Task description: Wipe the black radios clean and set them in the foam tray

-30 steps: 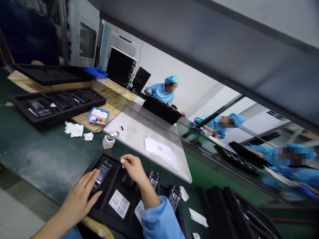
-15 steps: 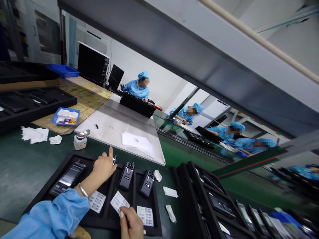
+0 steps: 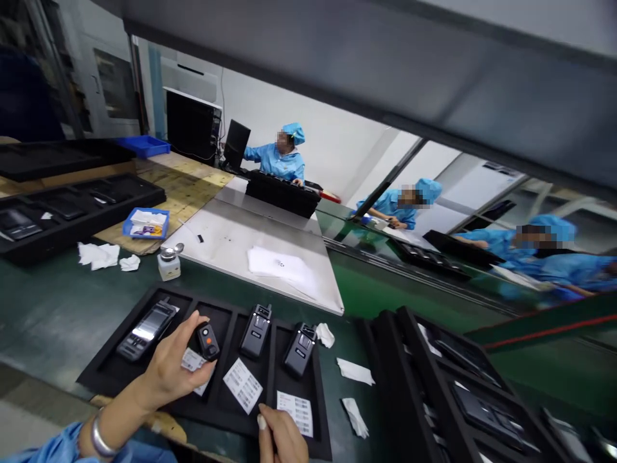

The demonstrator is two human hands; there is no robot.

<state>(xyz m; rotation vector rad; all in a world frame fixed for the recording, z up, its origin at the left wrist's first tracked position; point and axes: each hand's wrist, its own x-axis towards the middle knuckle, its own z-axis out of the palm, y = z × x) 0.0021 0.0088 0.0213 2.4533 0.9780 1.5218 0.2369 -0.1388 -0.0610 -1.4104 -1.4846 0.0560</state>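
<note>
My left hand point(image 3: 168, 370) grips a black handheld radio point(image 3: 208, 341) between thumb and fingers, above the black foam tray point(image 3: 321, 421). One narrow face of it, with an orange button, is turned up. A label sheet point(image 3: 193, 363) lies partly hidden behind this hand. My right hand point(image 3: 282, 434) has thumb and fingertip pressed together at the tray's near side, close to a tilted barcode label sheet point(image 3: 243, 386) and another label sheet point(image 3: 295, 411); whether anything small is pinched is unclear. Two radios point(image 3: 256, 331) point(image 3: 299, 349) lie back-up in the right compartments, and one radio point(image 3: 147, 331) lies screen-up at left.
A small bottle with a metal lid point(image 3: 169, 265) stands behind the tray. Crumpled tissues point(image 3: 355, 417) lie to its right, beside stacked foam trays point(image 3: 385, 360). White papers point(image 3: 282, 270) rest on a pale board. A blue box point(image 3: 146, 224) sits back left. Co-workers point(image 3: 279, 161) sit beyond.
My left hand has lifted the radio from the second compartment, drawn it nearer and turned it. My right hand stays by the label sheets. The view has swung slightly left.
</note>
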